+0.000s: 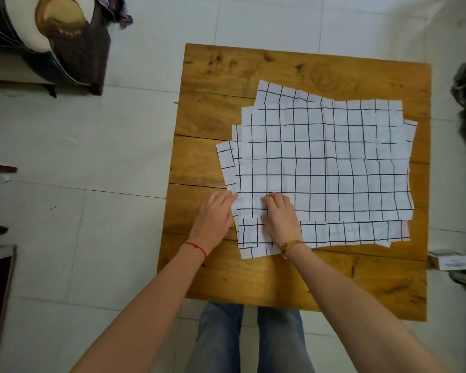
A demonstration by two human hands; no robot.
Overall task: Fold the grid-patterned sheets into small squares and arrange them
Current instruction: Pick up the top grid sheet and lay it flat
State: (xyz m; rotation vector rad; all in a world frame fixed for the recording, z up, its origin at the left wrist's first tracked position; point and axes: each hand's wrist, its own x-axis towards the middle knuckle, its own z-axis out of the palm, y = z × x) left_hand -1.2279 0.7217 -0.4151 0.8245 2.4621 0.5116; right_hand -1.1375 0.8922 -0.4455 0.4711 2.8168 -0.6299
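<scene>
Several white sheets with a black grid pattern (320,162) lie in a loose, unfolded stack on the wooden table (280,278). Their edges are offset, so corners of lower sheets stick out at the left, top and bottom. My left hand (213,219) rests at the stack's near-left corner, fingertips touching the paper's edge. My right hand (280,216) lies flat on the top sheet near that same corner, fingers curled onto the paper. Whether either hand pinches a sheet is hidden.
The table stands on a pale tiled floor (92,157). A small white box (452,262) lies on the floor by the table's right edge. Dark furniture with a round cushion (54,36) sits at the far left. My legs in jeans (248,337) show below the table's near edge.
</scene>
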